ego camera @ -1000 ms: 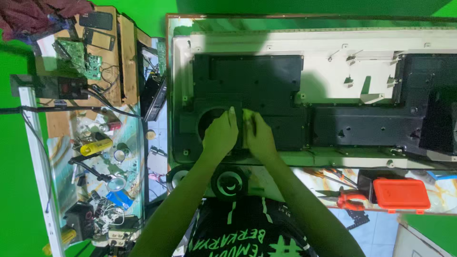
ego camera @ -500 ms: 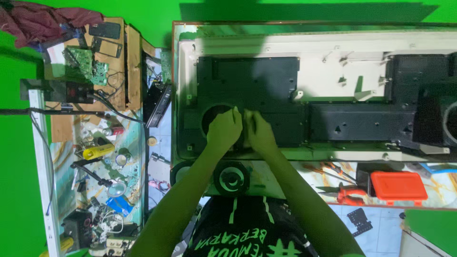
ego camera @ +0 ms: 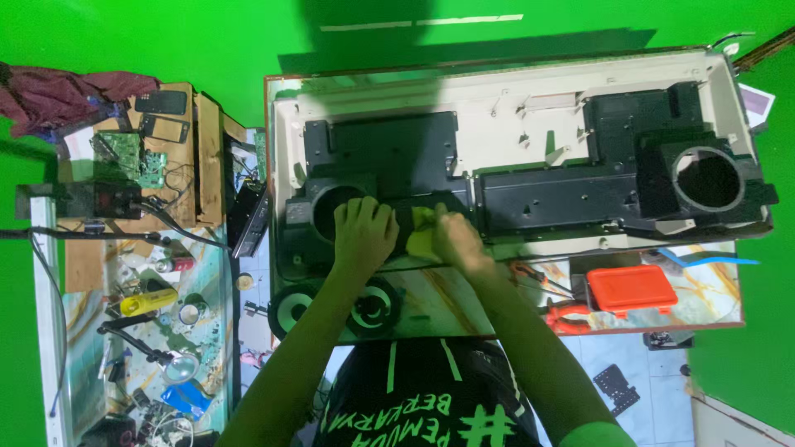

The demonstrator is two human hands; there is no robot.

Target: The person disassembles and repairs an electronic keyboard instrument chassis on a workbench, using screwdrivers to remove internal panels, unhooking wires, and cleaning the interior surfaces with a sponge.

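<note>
A long opened appliance chassis (ego camera: pixel 530 124), cream-cased with black plastic inner parts, lies flat on the surface (ego camera: pixel 464 302) with its long axis running left to right across the view, a round black duct opening (ego camera: pixel 708 178) at its right end and a second round opening (ego camera: pixel 327 211) near its left end. The left hand (ego camera: pixel 363 236) rests palm-down with curled fingers on the black housing just beside that left opening. The right hand (ego camera: pixel 455 240) is closed around a yellow cloth (ego camera: pixel 421 236), pressing it against the same black part, the two hands almost touching. On the surface to the right lies a flat orange rectangular case (ego camera: pixel 633 288), with orange-handled pliers (ego camera: pixel 563 317) just beside it. Two round black speaker-like discs (ego camera: pixel 374 305) sit at the near edge under the left forearm. On a cluttered side bench to the left, a yellow cylindrical bottle (ego camera: pixel 149 302) lies on its side.
</note>
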